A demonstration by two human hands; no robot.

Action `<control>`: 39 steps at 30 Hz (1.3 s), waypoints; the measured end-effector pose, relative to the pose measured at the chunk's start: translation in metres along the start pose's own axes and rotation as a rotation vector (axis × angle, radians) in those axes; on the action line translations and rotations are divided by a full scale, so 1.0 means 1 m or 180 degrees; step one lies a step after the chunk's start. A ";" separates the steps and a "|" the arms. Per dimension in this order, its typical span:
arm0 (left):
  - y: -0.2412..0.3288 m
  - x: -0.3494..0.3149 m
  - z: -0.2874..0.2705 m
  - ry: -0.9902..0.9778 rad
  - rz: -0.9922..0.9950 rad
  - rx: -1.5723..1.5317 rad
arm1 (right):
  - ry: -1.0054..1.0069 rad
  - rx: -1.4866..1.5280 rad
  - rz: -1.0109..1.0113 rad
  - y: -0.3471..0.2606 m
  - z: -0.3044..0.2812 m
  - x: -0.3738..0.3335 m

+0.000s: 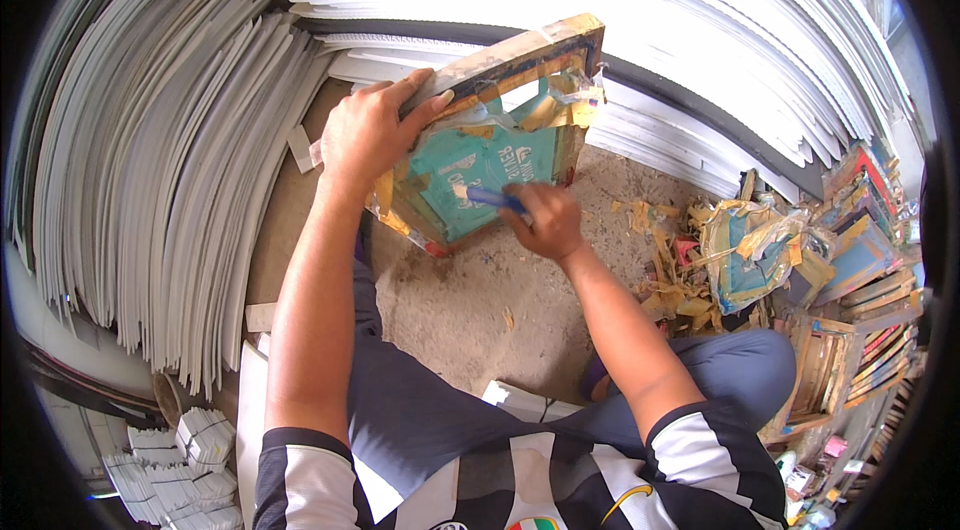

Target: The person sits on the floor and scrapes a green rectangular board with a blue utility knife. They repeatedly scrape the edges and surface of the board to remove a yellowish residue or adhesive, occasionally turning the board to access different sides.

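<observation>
My left hand (375, 130) grips the upper left edge of a wooden-framed printing screen (470, 165), its thumb over the near face. The screen is tilted up above the floor. Its teal mesh carries pale lettering, and torn brown tape and clear film hang from its upper right side. In my right hand (548, 220) is a slim blue tool (490, 196), with the fingers closed round it. The tool's far end points at the lower middle of the mesh; whether it touches cannot be told. Its exact kind is unclear.
Tall stacks of white sheets (160, 160) stand at the left, and more (640, 0) lie across the back. At the right are torn tape scraps (680, 275), another taped screen (750, 255) and several wooden frames (825, 370). Bundled white pieces (180, 470) sit at the lower left.
</observation>
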State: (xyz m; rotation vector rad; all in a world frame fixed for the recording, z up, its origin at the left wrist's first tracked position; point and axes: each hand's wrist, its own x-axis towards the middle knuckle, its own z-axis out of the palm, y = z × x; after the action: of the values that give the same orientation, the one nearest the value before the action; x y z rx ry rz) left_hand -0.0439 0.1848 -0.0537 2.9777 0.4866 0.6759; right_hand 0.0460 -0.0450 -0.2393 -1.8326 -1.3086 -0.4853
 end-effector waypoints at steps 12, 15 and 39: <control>0.003 -0.004 0.000 -0.0065 0.0004 0.0112 | -0.0795 -0.0626 0.0904 0.035 0.067 -0.138; 0.004 -0.004 -0.001 -0.0008 0.0041 0.0091 | 0.0383 -0.0131 0.0956 -0.010 0.041 -0.020; 0.005 -0.003 -0.001 0.0107 0.0081 -0.0110 | 0.1764 0.0156 0.1353 -0.055 0.021 0.136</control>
State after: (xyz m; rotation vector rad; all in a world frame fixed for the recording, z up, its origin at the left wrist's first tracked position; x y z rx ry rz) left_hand -0.0457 0.1790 -0.0538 2.9497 0.4353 0.7299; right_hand 0.0454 0.0596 -0.1346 -1.7030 -0.5383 -0.6564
